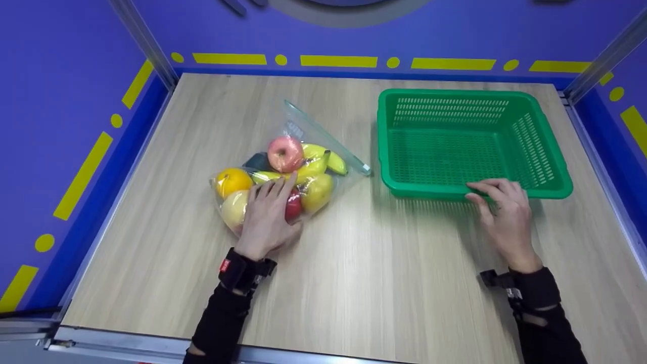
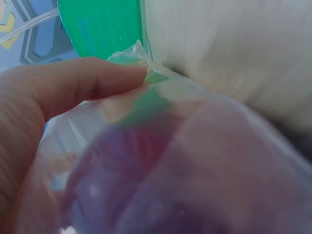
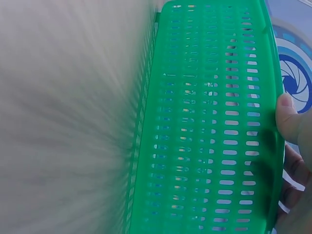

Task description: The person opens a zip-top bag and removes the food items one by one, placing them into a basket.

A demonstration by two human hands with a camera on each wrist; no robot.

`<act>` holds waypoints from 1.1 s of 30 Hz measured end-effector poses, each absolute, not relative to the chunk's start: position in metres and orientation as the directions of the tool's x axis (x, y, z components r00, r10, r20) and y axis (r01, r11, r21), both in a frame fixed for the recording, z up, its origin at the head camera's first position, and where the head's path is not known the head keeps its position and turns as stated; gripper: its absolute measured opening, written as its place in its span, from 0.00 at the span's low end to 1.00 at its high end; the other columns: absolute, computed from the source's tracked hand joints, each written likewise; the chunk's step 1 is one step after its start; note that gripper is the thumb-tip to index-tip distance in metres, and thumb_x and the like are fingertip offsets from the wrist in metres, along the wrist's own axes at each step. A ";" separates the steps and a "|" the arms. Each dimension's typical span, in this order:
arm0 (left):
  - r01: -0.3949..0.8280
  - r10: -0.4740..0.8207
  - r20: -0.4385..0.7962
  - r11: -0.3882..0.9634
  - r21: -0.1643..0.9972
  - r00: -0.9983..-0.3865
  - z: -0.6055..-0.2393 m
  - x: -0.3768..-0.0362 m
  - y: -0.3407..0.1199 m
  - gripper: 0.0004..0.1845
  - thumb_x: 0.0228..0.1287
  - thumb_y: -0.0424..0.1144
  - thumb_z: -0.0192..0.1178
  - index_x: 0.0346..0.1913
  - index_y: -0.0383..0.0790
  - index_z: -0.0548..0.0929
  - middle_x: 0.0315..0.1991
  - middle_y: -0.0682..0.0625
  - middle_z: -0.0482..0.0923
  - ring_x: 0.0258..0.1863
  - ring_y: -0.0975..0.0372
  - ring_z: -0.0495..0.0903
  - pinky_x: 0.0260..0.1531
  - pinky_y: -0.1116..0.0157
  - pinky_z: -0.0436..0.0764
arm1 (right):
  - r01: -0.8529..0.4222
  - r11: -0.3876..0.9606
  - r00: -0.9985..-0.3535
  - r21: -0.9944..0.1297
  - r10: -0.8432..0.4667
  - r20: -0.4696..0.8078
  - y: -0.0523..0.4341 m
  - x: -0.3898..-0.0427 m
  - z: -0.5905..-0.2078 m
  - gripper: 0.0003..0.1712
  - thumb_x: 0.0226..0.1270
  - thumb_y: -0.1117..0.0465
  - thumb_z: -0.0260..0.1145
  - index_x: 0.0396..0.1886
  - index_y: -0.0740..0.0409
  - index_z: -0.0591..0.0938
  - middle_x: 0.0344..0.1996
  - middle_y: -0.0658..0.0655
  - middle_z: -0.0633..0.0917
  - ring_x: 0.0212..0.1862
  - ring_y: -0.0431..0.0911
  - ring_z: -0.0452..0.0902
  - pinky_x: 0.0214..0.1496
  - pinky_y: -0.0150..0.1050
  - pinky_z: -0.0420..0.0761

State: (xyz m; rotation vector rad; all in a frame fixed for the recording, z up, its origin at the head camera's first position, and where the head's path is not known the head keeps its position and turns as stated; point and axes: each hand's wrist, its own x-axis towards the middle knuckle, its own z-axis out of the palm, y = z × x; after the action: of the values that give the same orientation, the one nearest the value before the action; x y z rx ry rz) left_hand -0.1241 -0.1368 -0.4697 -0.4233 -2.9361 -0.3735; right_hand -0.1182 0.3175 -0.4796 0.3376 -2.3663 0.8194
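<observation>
A clear zip bag [image 1: 308, 132] of fruit lies left of centre on the wooden table [image 1: 384, 263]. It holds a pink apple [image 1: 285, 153], an orange [image 1: 231, 181], bananas [image 1: 319, 160] and other pieces. My left hand [image 1: 269, 199] lies flat on the bag's near side with its fingers straight. In the left wrist view a finger of the left hand [image 2: 73, 85] presses the bag [image 2: 209, 161]. An empty green basket [image 1: 548, 151] stands at the right. My right hand [image 1: 498, 199] grips its near rim, fingers over the edge and thumb on the outer wall. The right wrist view shows the right hand [image 3: 291, 141] on the basket's [image 3: 209, 122] rim.
Blue walls with yellow markings enclose the table on three sides, with metal posts [image 1: 146, 45] at the back corners. A metal rail [image 1: 131, 344] runs along the front edge. Bare wood lies between the bag and the basket.
</observation>
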 end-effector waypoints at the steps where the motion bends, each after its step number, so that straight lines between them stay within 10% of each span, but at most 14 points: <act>1: 0.302 0.263 0.185 0.926 0.228 -0.947 -0.469 -0.123 -0.137 0.56 0.51 0.50 0.81 0.82 0.46 0.63 0.73 0.41 0.76 0.70 0.42 0.74 0.75 0.41 0.67 | -0.419 0.765 -0.781 -0.490 -0.029 0.623 0.316 -0.117 -0.479 0.13 0.63 0.70 0.76 0.48 0.66 0.91 0.45 0.70 0.87 0.49 0.64 0.76 0.58 0.47 0.69; 13: 0.283 0.240 0.162 0.895 0.344 -0.957 -0.467 -0.105 -0.147 0.48 0.63 0.56 0.73 0.81 0.42 0.66 0.80 0.35 0.65 0.81 0.40 0.63 0.83 0.33 0.49 | -0.634 0.527 -0.737 -0.566 -0.189 0.649 0.214 -0.113 -0.460 0.22 0.60 0.75 0.76 0.55 0.64 0.88 0.51 0.66 0.89 0.56 0.58 0.84 0.70 0.23 0.74; 24: 0.206 0.153 0.205 0.940 0.273 -0.967 -0.479 -0.077 -0.150 0.58 0.53 0.60 0.80 0.82 0.42 0.63 0.83 0.32 0.55 0.84 0.33 0.49 0.77 0.22 0.42 | -0.579 0.514 -0.814 -0.633 -0.397 0.423 0.126 -0.148 -0.467 0.31 0.73 0.55 0.73 0.70 0.65 0.78 0.71 0.67 0.78 0.74 0.60 0.75 0.77 0.59 0.75; 33: 0.154 0.123 0.147 0.962 0.226 -0.981 -0.485 -0.078 -0.155 0.66 0.44 0.58 0.85 0.85 0.45 0.58 0.85 0.34 0.49 0.86 0.35 0.45 0.76 0.22 0.42 | -0.160 0.650 -0.966 -0.743 -0.258 -0.018 0.103 -0.185 -0.496 0.59 0.73 0.32 0.64 0.87 0.58 0.50 0.85 0.73 0.43 0.86 0.69 0.42 0.83 0.72 0.53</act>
State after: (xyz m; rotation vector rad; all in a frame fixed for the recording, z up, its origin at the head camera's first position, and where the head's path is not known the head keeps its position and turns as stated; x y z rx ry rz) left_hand -0.0777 -0.1547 -0.4846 -0.2111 -2.9806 -0.3586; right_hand -0.1848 0.1029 -0.4965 0.3763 -2.9628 1.3158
